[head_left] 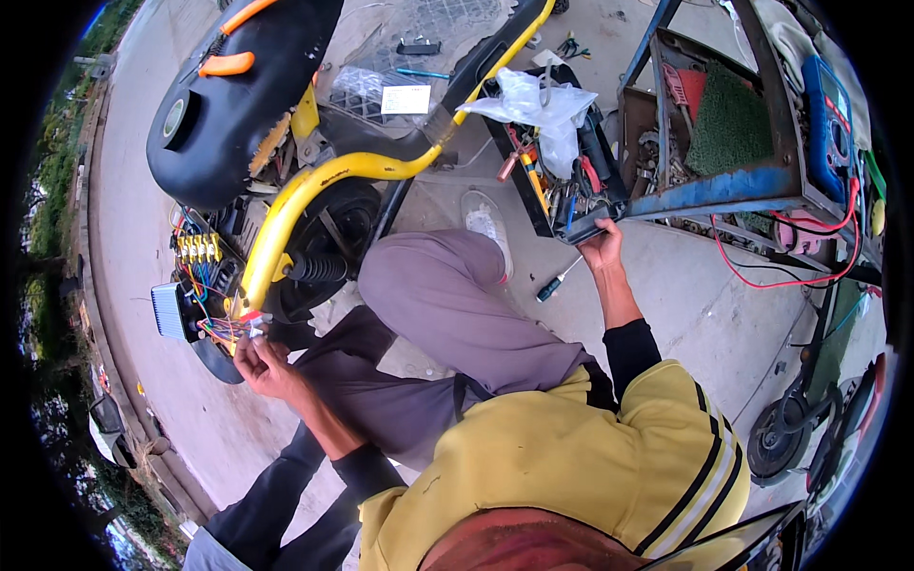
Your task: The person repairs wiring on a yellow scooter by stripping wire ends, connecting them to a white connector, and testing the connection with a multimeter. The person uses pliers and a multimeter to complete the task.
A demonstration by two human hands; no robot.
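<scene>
My left hand [267,369] is closed at the rear end of a yellow tubular frame [333,169], its fingertips pinching a small white wire connector [255,329]. Thin coloured wires [219,328] run from there toward a finned silver box [171,312] and a row of yellow plug-like parts [198,249]. Over on the right, my right hand [602,251] grips the near edge of a black toolbox [581,229], thumb on top. Pliers, screwdrivers and a crumpled clear plastic bag [547,109] fill the box. A screwdriver [551,287] lies on the ground close to this hand.
A black seat-like shell [228,105] with orange-handled pliers [227,65] covers the frame's upper left. Beside the toolbox stands a rusty blue metal rack [724,190] carrying a blue multimeter [826,124] with red and black leads. Another person's dark-clad leg [257,495] is at lower left.
</scene>
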